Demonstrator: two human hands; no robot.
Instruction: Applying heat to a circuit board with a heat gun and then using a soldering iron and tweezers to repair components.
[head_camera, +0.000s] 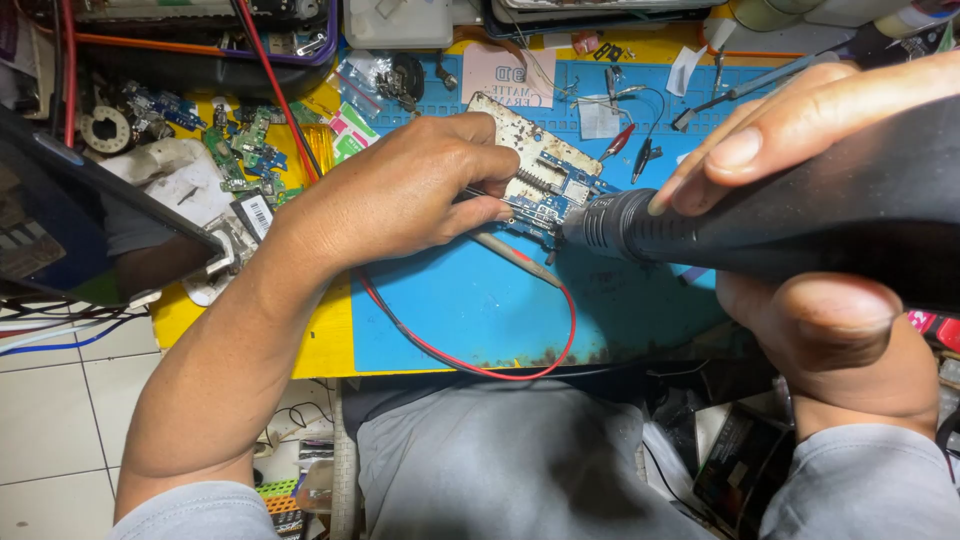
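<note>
Presently: rework on blue circuit board (552, 185).
Right hand (820, 230) grips black hot-air nozzle (610, 228); left hand (415, 185) pinches tweezers (478, 195) against board.

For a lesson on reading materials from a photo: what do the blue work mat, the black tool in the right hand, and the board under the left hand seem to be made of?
Blue work mat: probably silicone or rubber; matte, moulded compartments, brown stains at its edge.
Black tool: apparently matte plastic body, duller metal-looking nozzle.
Board: whitish speckled carrier, material unclear, holding a glossy blue circuit board.
</note>
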